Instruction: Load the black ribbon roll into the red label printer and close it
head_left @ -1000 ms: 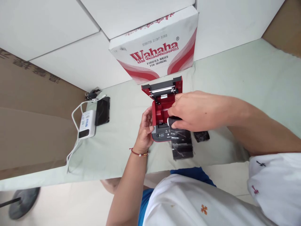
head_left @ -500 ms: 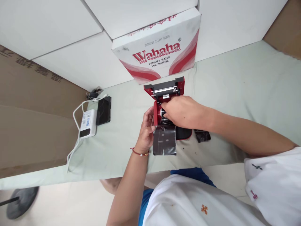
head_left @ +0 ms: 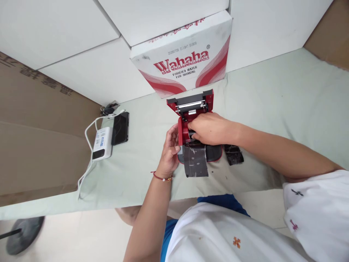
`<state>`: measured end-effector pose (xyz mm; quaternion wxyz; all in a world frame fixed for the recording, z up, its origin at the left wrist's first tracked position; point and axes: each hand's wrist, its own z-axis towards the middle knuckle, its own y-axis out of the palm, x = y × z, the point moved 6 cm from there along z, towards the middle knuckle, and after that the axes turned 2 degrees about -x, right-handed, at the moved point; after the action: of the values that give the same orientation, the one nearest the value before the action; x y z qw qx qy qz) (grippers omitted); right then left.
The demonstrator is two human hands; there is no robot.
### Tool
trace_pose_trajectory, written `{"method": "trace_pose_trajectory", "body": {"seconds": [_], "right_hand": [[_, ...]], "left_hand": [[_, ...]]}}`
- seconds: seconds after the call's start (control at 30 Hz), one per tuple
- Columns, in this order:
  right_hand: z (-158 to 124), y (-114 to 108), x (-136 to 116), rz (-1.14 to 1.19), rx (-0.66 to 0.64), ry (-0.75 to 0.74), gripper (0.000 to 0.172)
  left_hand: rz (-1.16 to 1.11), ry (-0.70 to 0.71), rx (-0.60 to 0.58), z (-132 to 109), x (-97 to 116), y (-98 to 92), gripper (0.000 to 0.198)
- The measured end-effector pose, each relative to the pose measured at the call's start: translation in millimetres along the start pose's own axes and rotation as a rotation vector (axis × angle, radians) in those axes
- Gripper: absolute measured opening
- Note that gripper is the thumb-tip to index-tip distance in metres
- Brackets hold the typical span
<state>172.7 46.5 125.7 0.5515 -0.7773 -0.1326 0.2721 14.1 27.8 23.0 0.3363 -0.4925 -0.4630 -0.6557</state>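
Observation:
A small red printer (head_left: 183, 131) stands open on the pale green cloth (head_left: 272, 109), its lid (head_left: 191, 102) tilted back. My left hand (head_left: 169, 150) grips the printer's left side. My right hand (head_left: 208, 128) reaches into the open bay, its fingers closed on a dark roll that is mostly hidden. A loose strip of dark shiny film (head_left: 195, 161) hangs from the roll over the printer's front. A second dark piece (head_left: 233, 154) lies on the cloth just right of the printer.
A Wahaha water carton (head_left: 185, 54) stands right behind the printer against white panels. At the left lie a white power bank (head_left: 102, 142) with a white cable and a black phone (head_left: 120, 128). Brown cardboard flanks the left side. The table's front edge is near my body.
My right hand carried the dark roll from in front of the printer up into the open bay. The film strip swung left, then settled back over the printer's front.

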Motion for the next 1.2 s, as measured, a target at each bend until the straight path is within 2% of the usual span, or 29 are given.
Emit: {"method": "trace_pose_trajectory", "body": {"seconds": [0.2,0.3,0.37,0.43,0.53,0.6,0.77,0.87,0.93,1.07,1.2], "right_hand": [[-10.9,-4.4,-3.9,0.022,-0.113,-0.13,0.027],[-29.5,-21.1,-6.4,0.048,-0.144,-0.242,0.026],[-44.4,-41.3,-7.1,0.108,-0.06,-0.296,0.029],[-56.8,-64.0,-3.0,0.176,0.117,-0.284,0.033],[-65.0,-85.1,13.8,0.169,0.4,-0.127,0.038],[-61.5,-83.4,23.1,0.091,0.443,-0.043,0.042],[-52.2,-64.4,24.4,-0.037,0.269,-0.071,0.039],[-60.1,-62.6,17.2,-0.093,0.217,-0.049,0.031],[-64.7,-57.2,7.6,-0.161,0.126,-0.087,0.024],[-66.6,-41.6,-5.5,-0.193,-0.064,-0.165,0.006],[-62.6,-37.6,-5.1,-0.16,-0.089,-0.153,0.013]], "left_hand": [[0.002,0.006,0.011,-2.0,1.2,1.4,0.077],[0.016,0.008,0.024,-3.8,2.3,1.6,0.074],[0.031,0.013,0.035,-4.9,3.4,1.8,0.072],[0.032,0.024,0.039,-5.6,4.7,2.5,0.072],[0.005,0.033,0.046,-6.3,5.2,3.7,0.076],[-0.01,0.049,0.066,-6.8,5.7,3.6,0.078],[0.001,0.148,0.105,-7.8,9.0,2.9,0.082],[0.014,0.212,0.149,-8.2,11.9,0.8,0.075],[0.042,0.235,0.178,-8.9,14.7,0.3,0.069],[0.14,0.257,0.128,-10.3,22.2,8.3,0.056],[0.144,0.227,0.138,-8.9,24.3,14.6,0.054]]}}
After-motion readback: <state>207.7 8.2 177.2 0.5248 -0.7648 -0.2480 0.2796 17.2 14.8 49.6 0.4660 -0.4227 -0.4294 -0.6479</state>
